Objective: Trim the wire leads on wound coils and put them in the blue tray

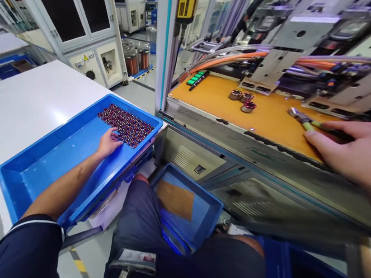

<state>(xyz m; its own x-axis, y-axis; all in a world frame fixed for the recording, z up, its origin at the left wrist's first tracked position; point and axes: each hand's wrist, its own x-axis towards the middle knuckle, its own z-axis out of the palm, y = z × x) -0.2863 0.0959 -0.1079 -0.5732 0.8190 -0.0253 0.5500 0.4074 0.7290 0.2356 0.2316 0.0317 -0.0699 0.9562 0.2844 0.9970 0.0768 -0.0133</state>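
My left hand (109, 141) reaches into a large blue tray (49, 157) and its fingers curl at the edge of a dense patch of small dark red round parts (126, 125) in the tray's far corner. Whether a part is between the fingers is hidden. My right hand (358, 150) lies on the orange work surface (218, 98) of a machine, fingers closed around the green-handled cutters (306, 120) whose jaws point left. Three small round wound parts (242, 100) sit on the orange surface, left of the cutters.
The blue tray rests on a white table (23, 99). A smaller blue tray (185, 209) with a brown sheet sits low by my knees. Machine brackets and orange cables (285, 56) crowd the back of the orange surface. Copper wire spools (137, 59) stand on the floor beyond.
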